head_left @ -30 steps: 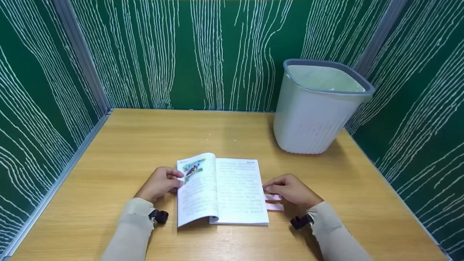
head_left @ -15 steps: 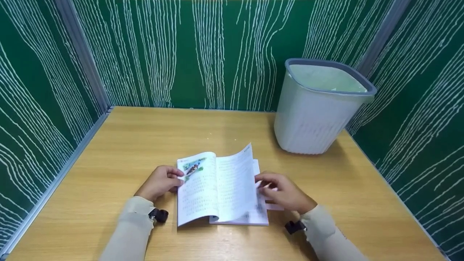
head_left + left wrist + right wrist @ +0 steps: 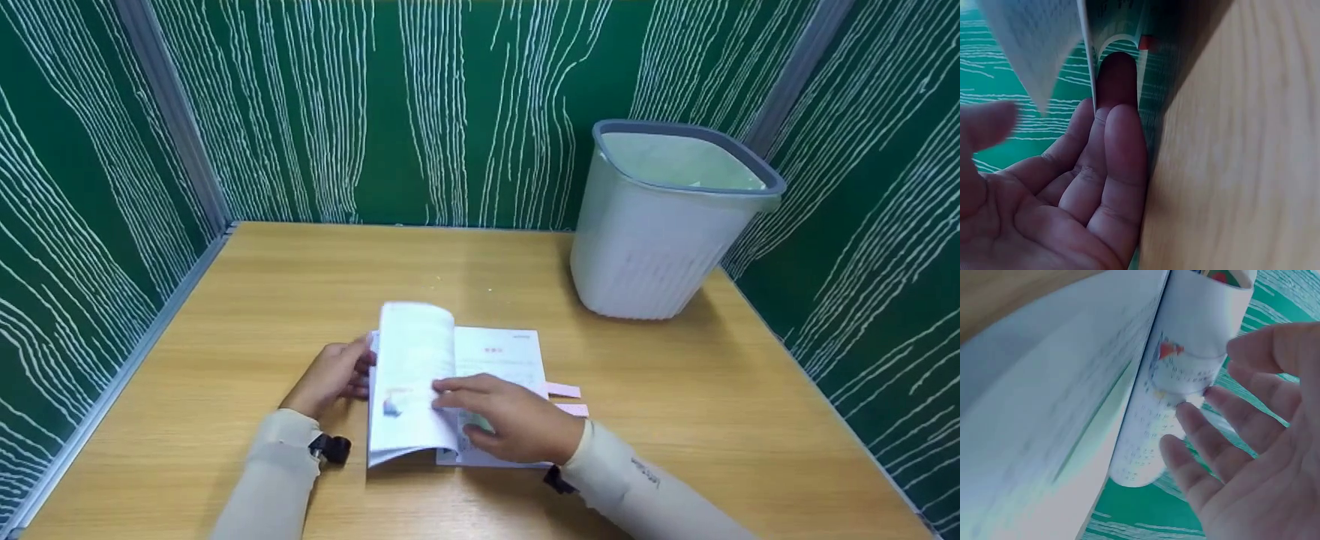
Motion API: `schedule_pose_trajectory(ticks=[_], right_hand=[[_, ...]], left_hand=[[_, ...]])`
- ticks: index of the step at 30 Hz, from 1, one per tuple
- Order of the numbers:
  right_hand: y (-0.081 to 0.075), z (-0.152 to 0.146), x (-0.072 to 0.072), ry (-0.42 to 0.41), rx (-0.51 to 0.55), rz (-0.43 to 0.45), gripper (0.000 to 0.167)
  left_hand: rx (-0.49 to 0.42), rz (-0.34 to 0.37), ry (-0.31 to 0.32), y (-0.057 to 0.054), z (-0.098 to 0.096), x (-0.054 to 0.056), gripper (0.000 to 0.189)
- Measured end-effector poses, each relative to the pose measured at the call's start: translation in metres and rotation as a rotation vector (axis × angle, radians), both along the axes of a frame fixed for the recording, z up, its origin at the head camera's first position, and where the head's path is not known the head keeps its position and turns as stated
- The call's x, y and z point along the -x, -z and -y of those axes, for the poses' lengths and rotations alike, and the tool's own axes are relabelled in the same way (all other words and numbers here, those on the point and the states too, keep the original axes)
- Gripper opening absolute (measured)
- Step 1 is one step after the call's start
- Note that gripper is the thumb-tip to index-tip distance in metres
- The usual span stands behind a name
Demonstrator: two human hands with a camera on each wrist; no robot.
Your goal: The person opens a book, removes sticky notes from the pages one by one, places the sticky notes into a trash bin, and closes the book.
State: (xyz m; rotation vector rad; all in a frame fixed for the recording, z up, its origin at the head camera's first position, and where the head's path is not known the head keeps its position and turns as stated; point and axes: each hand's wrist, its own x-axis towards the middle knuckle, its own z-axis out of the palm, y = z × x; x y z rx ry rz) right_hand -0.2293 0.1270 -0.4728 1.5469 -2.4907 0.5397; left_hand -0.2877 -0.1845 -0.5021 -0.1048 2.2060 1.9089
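An open book [image 3: 514,356] of printed pages lies on the table in the head view. One leaf [image 3: 412,345] bends over onto its left side. My right hand [image 3: 517,420] reaches across the right page, its spread, fairly straight fingers [image 3: 1202,433] right at that leaf in the right wrist view. Along the book's left edge rests my left hand [image 3: 334,375]. In the left wrist view its fingers [image 3: 1123,146] reach under the left pages, while the thumb [image 3: 994,124] stands away from the paper. Two pink paper strips [image 3: 564,390] stick out from the book's right side.
A pale waste bin [image 3: 645,240] with a grey rim stands at the table's back right. Green panels [image 3: 510,112] with white wavy lines enclose the wooden table [image 3: 300,277] at the back and both sides. Small white specks lie behind the book.
My right hand has moved left from the book's right edge, carrying a leaf over to the left side. A new right page shows. My left thumb has come off the left page.
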Motion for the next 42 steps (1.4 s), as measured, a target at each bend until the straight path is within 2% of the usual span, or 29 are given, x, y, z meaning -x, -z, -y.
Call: schedule_pose_trajectory(ticks=[2, 5, 8, 10, 16, 20, 23, 28, 34, 42], right_hand=[[0.001, 0.002, -0.002, -0.005, -0.025, -0.026, 0.050], [0.002, 0.003, -0.003, -0.004, -0.042, -0.025, 0.049], [0.003, 0.003, -0.002, 0.015, -0.049, 0.027, 0.049], [0.004, 0.001, 0.001, 0.049, -0.060, 0.080, 0.050], [0.010, -0.010, 0.012, 0.184, -0.148, 0.200, 0.076], [0.012, -0.014, 0.016, 0.253, -0.193, 0.213, 0.086], [0.013, -0.015, 0.019, 0.289, -0.212, 0.241, 0.083], [0.014, -0.023, 0.020, 0.328, -0.231, 0.274, 0.066], [0.012, -0.036, 0.018, 0.350, -0.258, 0.226, 0.054], [0.005, -0.041, 0.022, 0.356, -0.302, 0.246, 0.057]], left_hand=[[-0.010, 0.004, 0.020, 0.001, -0.002, -0.001, 0.053], [0.060, -0.022, 0.061, 0.003, -0.002, -0.001, 0.050], [0.158, -0.050, 0.047, 0.004, 0.001, -0.002, 0.046], [0.187, -0.055, 0.027, 0.004, 0.001, -0.003, 0.043], [0.213, -0.044, 0.009, 0.004, -0.002, -0.003, 0.040], [0.196, -0.055, -0.002, 0.004, -0.001, -0.003, 0.046], [0.168, -0.072, 0.002, 0.003, -0.001, -0.004, 0.052], [0.188, -0.069, 0.011, 0.004, -0.002, -0.003, 0.056], [0.195, -0.066, 0.019, 0.004, -0.004, -0.002, 0.054], [0.190, -0.079, 0.010, 0.004, 0.000, -0.004, 0.054]])
